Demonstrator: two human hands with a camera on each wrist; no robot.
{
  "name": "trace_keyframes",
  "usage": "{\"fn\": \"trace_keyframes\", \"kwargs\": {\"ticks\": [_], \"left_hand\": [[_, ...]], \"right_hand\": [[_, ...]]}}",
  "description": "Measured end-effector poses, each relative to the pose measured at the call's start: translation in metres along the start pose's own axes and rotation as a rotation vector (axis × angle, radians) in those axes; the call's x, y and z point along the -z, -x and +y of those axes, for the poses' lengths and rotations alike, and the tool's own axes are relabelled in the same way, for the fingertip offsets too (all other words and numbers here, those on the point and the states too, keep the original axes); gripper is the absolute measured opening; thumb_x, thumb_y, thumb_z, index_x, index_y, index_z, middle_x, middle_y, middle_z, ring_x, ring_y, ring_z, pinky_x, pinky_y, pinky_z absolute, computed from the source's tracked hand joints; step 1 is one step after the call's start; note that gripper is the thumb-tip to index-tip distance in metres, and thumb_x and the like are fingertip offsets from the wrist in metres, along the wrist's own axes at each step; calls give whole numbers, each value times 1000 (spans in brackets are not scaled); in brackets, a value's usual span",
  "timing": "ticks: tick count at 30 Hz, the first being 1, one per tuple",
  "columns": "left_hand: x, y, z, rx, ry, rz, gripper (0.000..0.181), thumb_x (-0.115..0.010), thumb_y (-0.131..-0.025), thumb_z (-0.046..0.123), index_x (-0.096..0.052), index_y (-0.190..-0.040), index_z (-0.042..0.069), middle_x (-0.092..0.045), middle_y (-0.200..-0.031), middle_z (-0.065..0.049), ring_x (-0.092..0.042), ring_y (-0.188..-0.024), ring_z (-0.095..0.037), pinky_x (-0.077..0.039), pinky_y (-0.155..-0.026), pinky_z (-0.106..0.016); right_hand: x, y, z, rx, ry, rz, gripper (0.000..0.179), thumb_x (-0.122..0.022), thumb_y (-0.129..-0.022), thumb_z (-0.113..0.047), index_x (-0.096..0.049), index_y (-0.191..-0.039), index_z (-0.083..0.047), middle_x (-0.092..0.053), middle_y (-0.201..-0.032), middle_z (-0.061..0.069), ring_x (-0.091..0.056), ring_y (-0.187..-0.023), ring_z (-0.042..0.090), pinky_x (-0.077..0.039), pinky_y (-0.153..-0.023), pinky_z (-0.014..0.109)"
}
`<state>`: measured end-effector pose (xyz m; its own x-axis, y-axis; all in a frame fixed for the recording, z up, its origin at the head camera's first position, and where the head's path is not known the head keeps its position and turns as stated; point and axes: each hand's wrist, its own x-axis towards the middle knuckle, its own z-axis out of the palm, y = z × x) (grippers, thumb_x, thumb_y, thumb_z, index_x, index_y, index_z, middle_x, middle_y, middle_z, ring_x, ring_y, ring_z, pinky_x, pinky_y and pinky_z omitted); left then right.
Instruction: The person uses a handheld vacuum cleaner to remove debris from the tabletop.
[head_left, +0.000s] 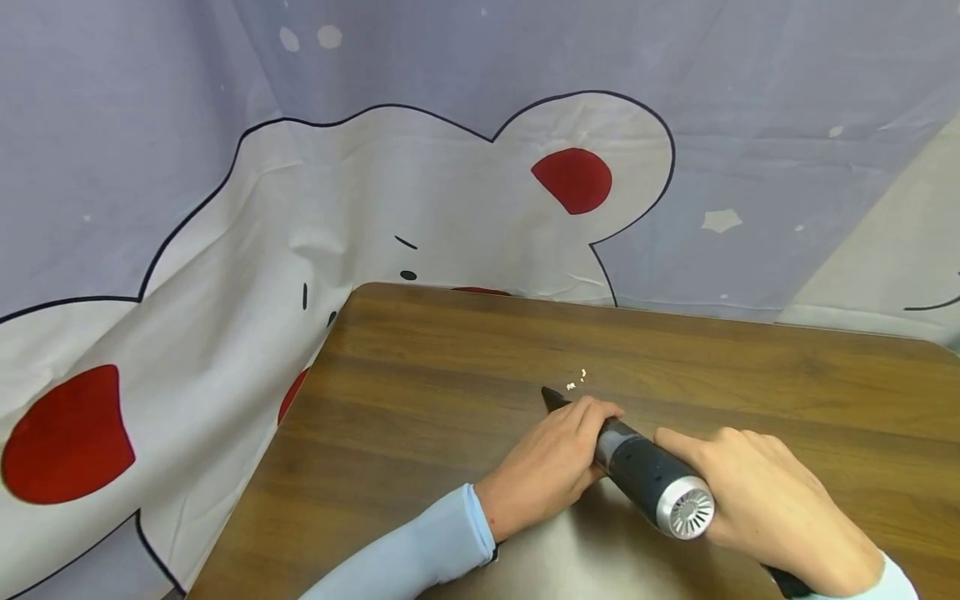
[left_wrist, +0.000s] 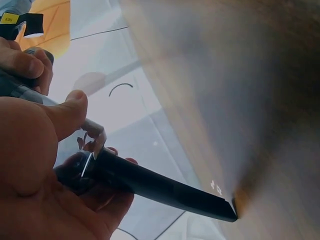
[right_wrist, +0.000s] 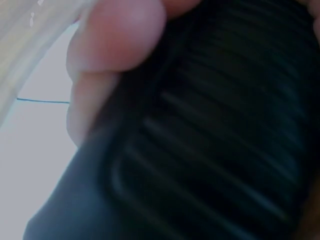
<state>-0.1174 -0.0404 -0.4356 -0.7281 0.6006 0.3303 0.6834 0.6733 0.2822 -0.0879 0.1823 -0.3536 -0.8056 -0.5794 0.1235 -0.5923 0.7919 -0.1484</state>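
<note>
A black handheld vacuum cleaner (head_left: pixel 639 473) with a silver vented end slants over the wooden table, held in both hands. My left hand (head_left: pixel 549 457) grips its front part, thumb on one side and fingers beneath in the left wrist view. From there the narrow black nozzle (left_wrist: pixel 165 187) reaches down, its tip right at the table surface. My right hand (head_left: pixel 772 492) grips the handle; the ribbed black grip (right_wrist: pixel 220 120) fills most of the right wrist view. Close by the nozzle tip lie a few small white crumbs (head_left: pixel 571 386).
The brown wooden table (head_left: pixel 420 358) has its far edge against a hanging cloth (head_left: pixel 465 192), printed with a white cartoon figure and red patches. More of this cloth hangs along the table's left edge. A shiny reflection shows near the front.
</note>
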Motion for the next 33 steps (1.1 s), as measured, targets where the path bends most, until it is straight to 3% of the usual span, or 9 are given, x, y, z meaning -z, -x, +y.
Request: {"fn": "trace_keyframes", "kwargs": {"ticks": [10,33], "left_hand": [[-9,-9,3,-47,40,-9,66,-77,-84,27,-40,-137,14,-48,-125,3,-46,-116,-7,-36,-104,-21],[-22,-28,2,-67,114,-2,69,-76,-84,21,-37,-140,15,-48,-128,3,-46,-119,-7,-34,-106,-20]], "right_hand": [[4,11,2,-25,18,-2,42,-79,-59,-23,-50,-86,-37,-36,-57,-25,-35,-47,1,-31,-43,24],[6,13,12,-74,70,-1,39,-79,-60,-27,-52,-86,-34,-38,-57,-22,-36,-47,3,-32,-41,27]]}}
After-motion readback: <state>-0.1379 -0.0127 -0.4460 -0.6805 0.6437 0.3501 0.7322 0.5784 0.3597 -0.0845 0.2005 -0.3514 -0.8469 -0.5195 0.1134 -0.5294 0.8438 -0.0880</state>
